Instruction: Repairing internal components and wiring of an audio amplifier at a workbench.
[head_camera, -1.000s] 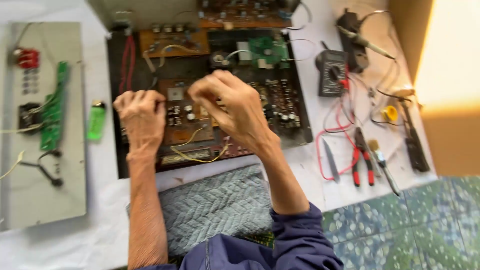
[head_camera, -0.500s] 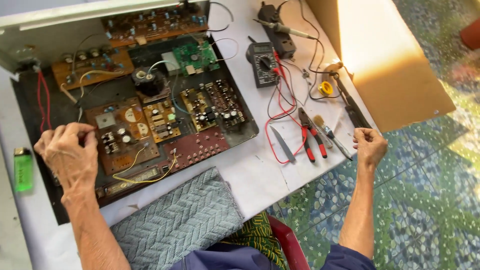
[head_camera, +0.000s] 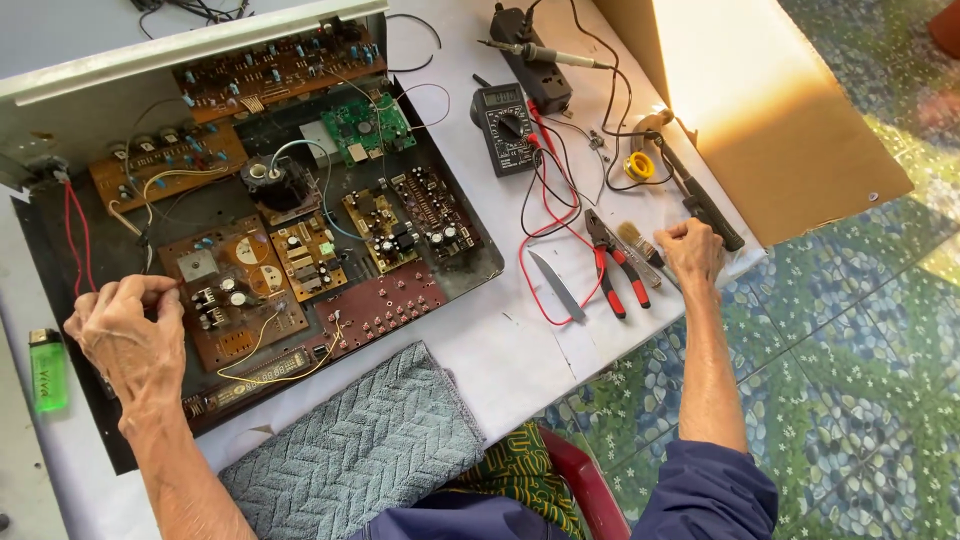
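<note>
- the opened amplifier chassis (head_camera: 60, 255) lies flat on the white worktop (head_camera: 500, 340), lid off, dark inside and packed with boards: brown ones along the back, a green board (head_camera: 365, 125) further in, and a reddish-brown board (head_camera: 385, 310) at the near edge.
- the left hand (head_camera: 125, 330) rests on the chassis's near left corner, knuckles up, wrist bent, forearm running back toward the body.
- its fingers (head_camera: 160, 290) are curled in and pinched together just beside a brown board (head_camera: 235, 290) carrying a square metal plate; whether they hold a wire or a part i cannot tell, it is too small to see.
- red wires (head_camera: 75, 235) run just beyond those fingers; thin yellow wires (head_camera: 265, 350) loop across the boards to their right.
- a green lighter (head_camera: 47, 370) stands off to the outer side of the left hand, on the worktop, apart from it.
- a grey woven towel (head_camera: 360, 440) lies just behind the left wrist, near the body.
- the right hand (head_camera: 692, 252) is stretched well out to the side, arm nearly straight, blue sleeve (head_camera: 705, 495) pushed up.
- its fingers are closed into a loose fist at the worktop's edge, on or around something among the tools; what they grip is hidden.
- a small brush (head_camera: 632, 238) and red-handled pliers (head_camera: 615, 265) lie just inward of those fingers, a knife blade (head_camera: 555, 285) further in.
- a black-handled tool (head_camera: 700, 205) lies just past the knuckles, a multimeter (head_camera: 505, 125) and soldering iron (head_camera: 545, 55) well beyond.
</note>
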